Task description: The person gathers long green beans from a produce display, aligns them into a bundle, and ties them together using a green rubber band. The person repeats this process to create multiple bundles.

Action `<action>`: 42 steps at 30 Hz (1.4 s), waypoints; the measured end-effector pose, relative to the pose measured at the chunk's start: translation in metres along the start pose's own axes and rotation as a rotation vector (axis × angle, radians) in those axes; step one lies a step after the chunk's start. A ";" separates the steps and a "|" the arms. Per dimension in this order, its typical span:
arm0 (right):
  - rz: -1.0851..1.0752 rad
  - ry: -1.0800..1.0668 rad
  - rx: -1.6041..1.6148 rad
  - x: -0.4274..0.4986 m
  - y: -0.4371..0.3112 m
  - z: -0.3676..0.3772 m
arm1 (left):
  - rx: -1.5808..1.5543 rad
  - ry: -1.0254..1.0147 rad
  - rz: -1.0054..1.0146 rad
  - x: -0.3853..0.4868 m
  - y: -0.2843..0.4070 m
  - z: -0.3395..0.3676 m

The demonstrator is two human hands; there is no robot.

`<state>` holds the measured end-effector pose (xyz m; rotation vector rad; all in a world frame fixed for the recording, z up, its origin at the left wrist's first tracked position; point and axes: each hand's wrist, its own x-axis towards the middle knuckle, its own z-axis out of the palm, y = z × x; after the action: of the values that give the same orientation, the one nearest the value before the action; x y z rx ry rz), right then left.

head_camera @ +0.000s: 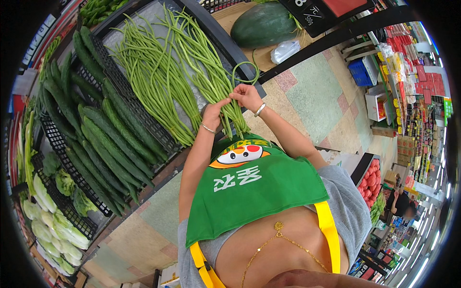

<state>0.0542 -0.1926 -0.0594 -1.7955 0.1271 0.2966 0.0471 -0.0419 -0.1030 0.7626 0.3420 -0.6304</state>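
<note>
A bundle of green yardlong beans lies in a black plastic crate in front of me, its stem ends reaching over the near edge towards my apron. My left hand grips the bundle from the left side near these ends. On the right side, my right hand has thumb and fingertips pinched together at the bundle; whether it holds a single bean cannot be told. One bean curls in a loop just beyond the right hand. More long beans lie to the left, tied near their stem ends.
Cucumbers fill crates on the left, with broccoli and Chinese cabbages farther over. Beyond the bean crate lie a winter melon and a roll of plastic bags. A black rail crosses the upper right. Another person is far right.
</note>
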 end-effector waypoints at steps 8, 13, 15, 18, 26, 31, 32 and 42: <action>-0.245 0.056 -0.222 0.003 0.004 0.006 | 0.097 0.075 0.097 -0.001 -0.005 0.005; 0.092 -0.009 -0.068 0.004 -0.010 0.004 | 0.102 0.071 0.110 -0.002 -0.005 0.004; -0.022 0.003 -0.260 0.006 -0.008 0.003 | 0.090 0.069 0.130 0.000 -0.006 0.004; -0.116 0.059 -0.468 0.006 -0.011 0.004 | 0.088 0.078 0.148 0.000 -0.007 0.004; -0.180 0.104 -0.639 0.018 -0.012 0.009 | 0.033 0.021 0.124 -0.002 -0.006 0.000; -0.068 0.058 -0.292 0.016 -0.005 0.000 | 0.002 0.004 0.101 -0.003 -0.003 0.000; -0.128 0.075 -0.284 0.017 0.007 0.000 | 0.008 0.007 0.095 -0.004 -0.003 0.001; 0.043 -0.012 -0.004 0.009 -0.010 -0.004 | 0.104 -0.060 0.112 -0.004 0.000 0.006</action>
<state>0.0661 -0.1929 -0.0514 -1.7960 0.1566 0.3379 0.0446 -0.0446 -0.0971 0.8542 0.2114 -0.5675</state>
